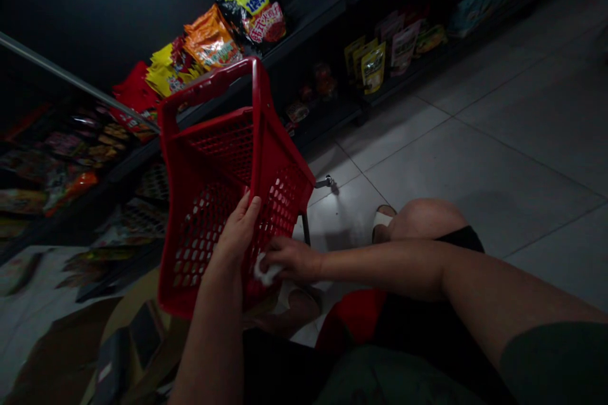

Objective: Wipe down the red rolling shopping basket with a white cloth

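A red plastic shopping basket (257,155) with perforated walls and a handle (209,92) stands tilted in front of me. My left hand (239,226) is closed over the edge of its right wall, thumb and fingers on either side. Against the outer face of that wall, low down, my right hand (295,258) pinches a crumpled white wipe (266,269). Whether the wipe is cloth or paper is too dark to tell. The basket's inside shows only red lattice walls, and its lower end is partly hidden by my left forearm.
Dark shelves (323,9) with snack packets (211,38) run behind the basket. Yellow pouches (373,68) sit on the lower shelf. A metal rod (80,80) reaches the basket from the left. Dark flat objects (113,361) lie at lower left. Pale tiles (427,145) cover the floor.
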Available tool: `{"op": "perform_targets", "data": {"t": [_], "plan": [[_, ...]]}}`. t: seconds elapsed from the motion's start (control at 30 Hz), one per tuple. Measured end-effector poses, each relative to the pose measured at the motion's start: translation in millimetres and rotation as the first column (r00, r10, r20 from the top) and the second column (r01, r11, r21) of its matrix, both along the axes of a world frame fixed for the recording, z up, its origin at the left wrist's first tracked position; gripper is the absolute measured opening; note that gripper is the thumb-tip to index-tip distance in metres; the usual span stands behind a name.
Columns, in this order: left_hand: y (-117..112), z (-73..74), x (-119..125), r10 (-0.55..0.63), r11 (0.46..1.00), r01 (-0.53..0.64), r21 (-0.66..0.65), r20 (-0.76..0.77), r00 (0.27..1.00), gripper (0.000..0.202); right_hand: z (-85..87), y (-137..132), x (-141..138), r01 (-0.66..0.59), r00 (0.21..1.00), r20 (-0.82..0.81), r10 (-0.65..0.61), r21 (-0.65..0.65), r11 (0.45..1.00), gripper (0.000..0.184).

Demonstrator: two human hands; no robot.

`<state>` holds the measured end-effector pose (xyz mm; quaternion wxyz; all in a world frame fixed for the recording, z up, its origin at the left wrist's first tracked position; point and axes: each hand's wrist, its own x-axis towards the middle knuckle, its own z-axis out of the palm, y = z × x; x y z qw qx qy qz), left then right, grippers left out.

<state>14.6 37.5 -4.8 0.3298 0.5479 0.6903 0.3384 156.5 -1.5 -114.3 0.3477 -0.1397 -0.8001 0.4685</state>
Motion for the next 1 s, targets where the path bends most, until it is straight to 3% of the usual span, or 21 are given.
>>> {"op": "perform_targets", "data": {"t": [0.07,0.1,0.13,0.2,0.23,0.27,0.33,0.4,0.43,0.47,0.5,0.57,0.63,0.7,0.77,0.8,0.87,0.9,0.93,1.0], "plan": [[-1.6,1.2,-0.5,0.019,0.999,-0.019,-0.028,-0.002,1.000,0.060,-1.5,47.0,11.0,0.173,0.985,0.019,-0.173,-0.003,0.985,0.026],[-2.5,2.4,0.0,0.019,0.999,-0.019,-0.039,0.004,1.000,0.060,-1.2,75.2,16.0,0.321,0.947,0.038,-0.319,-0.059,0.945,0.030],[-3.2,3.7,0.8,0.011,0.999,-0.010,-0.047,0.012,1.000,0.060,-0.1,102.4,19.8,0.488,0.873,0.077,-0.481,-0.137,0.862,0.035],[-4.1,6.4,2.9,0.011,0.998,-0.011,-0.054,0.013,1.000,0.059,3.9,141.8,22.4,0.690,0.722,0.177,-0.669,-0.253,0.679,0.040],[-4.1,7.5,3.9,0.018,0.998,-0.017,-0.053,0.008,1.000,0.059,6.2,149.3,20.6,0.728,0.682,0.209,-0.701,-0.283,0.624,0.041],[-3.9,8.2,4.6,0.020,0.999,-0.020,-0.049,0.006,1.000,0.059,8.2,147.3,17.0,0.732,0.677,0.214,-0.704,-0.296,0.613,0.039],[-2.7,8.9,5.4,0.019,0.999,-0.018,-0.042,0.010,1.000,0.061,10.3,117.2,6.2,0.673,0.735,0.159,-0.659,-0.283,0.683,0.032],[-1.2,8.7,5.2,0.033,0.998,-0.033,-0.053,-0.006,0.999,0.062,8.4,66.7,-4.6,0.523,0.850,0.058,-0.523,-0.202,0.828,0.025],[-0.5,8.5,4.9,0.047,0.997,-0.048,-0.058,-0.021,0.999,0.062,6.0,41.2,-8.4,0.365,0.931,0.020,-0.365,-0.111,0.925,0.024],[0.1,8.4,4.5,0.061,0.996,-0.063,-0.061,-0.041,0.997,0.062,2.9,19.5,-10.6,0.169,0.986,0.003,-0.170,0.022,0.985,0.021],[0.5,8.3,4.2,0.075,0.995,-0.079,-0.058,-0.061,0.995,0.061,-0.4,4.1,-11.2,-0.010,1.000,0.013,0.008,0.163,0.987,0.019],[0.8,8.6,3.7,0.084,0.995,-0.088,-0.046,-0.084,0.993,0.059,-6.7,-3.4,-7.9,-0.205,0.979,0.080,0.189,0.377,0.903,0.014],[0.1,9.4,3.1,0.069,0.996,-0.073,-0.046,-0.099,0.993,0.059,-11.0,20.4,0.3,-0.174,0.984,0.116,0.135,0.480,0.860,0.012],[-1.4,10.4,2.4,0.055,0.997,-0.062,-0.049,-0.131,0.990,0.060,-13.0,65.6,11.9,0.002,0.994,0.095,-0.055,0.487,0.873,0.013],[-3.3,11.4,1.5,0.040,0.997,-0.050,-0.053,-0.160,0.986,0.059,-13.0,116.4,23.8,0.307,0.940,0.025,-0.340,0.369,0.877,0.016],[-4.3,11.8,1.2,0.035,0.997,-0.044,-0.055,-0.161,0.986,0.059,-12.3,138.5,28.4,0.477,0.870,-0.003,-0.493,0.254,0.841,0.019],[-5.7,12.2,1.1,0.017,0.998,-0.025,-0.056,-0.135,0.991,0.058,-9.5,165.6,31.0,0.706,0.709,0.007,-0.706,-0.016,0.708,0.026],[-6.1,12.3,1.4,0.010,0.998,-0.017,-0.054,-0.119,0.993,0.058,-7.6,167.8,27.9,0.750,0.657,0.031,-0.754,-0.134,0.648,0.028],[-6.1,12.5,1.9,0.008,0.999,-0.013,-0.049,-0.106,0.994,0.058,-5.6,161.7,22.0,0.752,0.645,0.044,-0.763,-0.219,0.622,0.027],[-5.6,12.9,3.5,0.008,0.999,-0.012,-0.041,-0.089,0.996,0.057,-1.9,127.8,4.0,0.688,0.695,0.022,-0.719,-0.312,0.656,0.023]]}}
